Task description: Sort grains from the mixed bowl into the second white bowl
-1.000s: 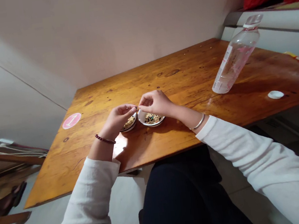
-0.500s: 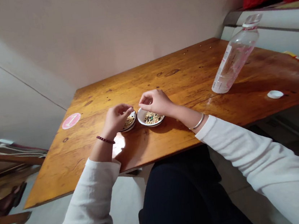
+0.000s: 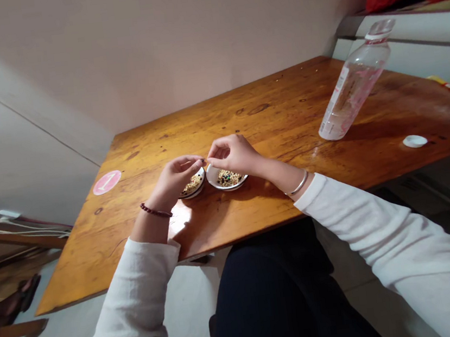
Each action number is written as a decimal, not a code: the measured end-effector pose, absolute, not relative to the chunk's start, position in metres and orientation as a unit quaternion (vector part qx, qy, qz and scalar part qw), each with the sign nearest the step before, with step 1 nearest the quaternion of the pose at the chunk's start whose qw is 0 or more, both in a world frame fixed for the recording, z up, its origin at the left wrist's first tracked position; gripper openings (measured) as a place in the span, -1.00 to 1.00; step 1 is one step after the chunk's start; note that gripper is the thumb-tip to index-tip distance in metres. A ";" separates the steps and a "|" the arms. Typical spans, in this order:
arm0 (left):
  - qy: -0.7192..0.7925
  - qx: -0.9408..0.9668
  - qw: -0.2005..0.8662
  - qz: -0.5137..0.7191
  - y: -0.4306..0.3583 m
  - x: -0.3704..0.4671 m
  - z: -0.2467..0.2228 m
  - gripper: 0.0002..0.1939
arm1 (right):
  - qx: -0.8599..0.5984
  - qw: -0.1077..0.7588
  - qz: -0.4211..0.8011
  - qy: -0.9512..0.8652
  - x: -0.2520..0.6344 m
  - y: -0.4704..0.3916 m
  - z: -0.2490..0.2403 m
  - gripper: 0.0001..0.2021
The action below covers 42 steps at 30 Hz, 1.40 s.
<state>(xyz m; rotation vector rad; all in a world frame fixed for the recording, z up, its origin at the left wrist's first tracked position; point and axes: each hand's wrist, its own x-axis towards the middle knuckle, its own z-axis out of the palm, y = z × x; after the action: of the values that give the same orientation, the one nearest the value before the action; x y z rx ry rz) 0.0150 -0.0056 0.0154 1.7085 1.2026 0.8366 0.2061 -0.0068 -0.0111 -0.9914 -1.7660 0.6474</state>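
Two small white bowls stand side by side on the wooden table. Pale and dark beads lie in the left bowl [image 3: 200, 190], and the right bowl [image 3: 212, 179] holds pale, dark and a few coloured beads. My left hand [image 3: 175, 180] is above the left bowl, thumb and forefinger pinched on a small dark bead [image 3: 203, 162]. Just beside it, over the right bowl's far left rim, my right hand [image 3: 234, 152] is also closed in a pinch. What sits between its fingertips is too small to make out. The fingertips of both hands nearly meet.
A clear plastic bottle [image 3: 352, 90] stands on the wooden table [image 3: 275, 107] at the right, near a white cap [image 3: 414, 141]. At the left is a round pink sticker [image 3: 107, 183] marked 1. A wall [image 3: 177, 43] borders the table's far side.
My left hand has moved slightly right, bringing its fingertips up to those of my right hand. A small dark bead now shows in its pinch. My right hand has barely shifted.
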 end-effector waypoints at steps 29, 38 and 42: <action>0.507 0.682 0.427 0.307 -0.006 0.013 0.015 -0.51 | -0.405 0.484 0.269 -0.727 0.205 -0.007 -0.010 -0.90; 0.508 0.678 0.433 0.308 -0.007 0.014 0.014 -0.49 | -0.411 0.479 0.264 -0.729 0.206 -0.008 -0.009 -0.84; 0.507 0.683 0.427 0.307 -0.007 0.014 0.015 -0.46 | -0.407 0.480 0.262 -0.731 0.206 -0.008 -0.009 -0.83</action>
<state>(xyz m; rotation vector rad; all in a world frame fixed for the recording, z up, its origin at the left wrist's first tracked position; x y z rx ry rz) 0.0140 -0.0071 0.0150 1.7057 1.2677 0.7667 0.2058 -0.0081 -0.0093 -0.9938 -1.7831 0.6401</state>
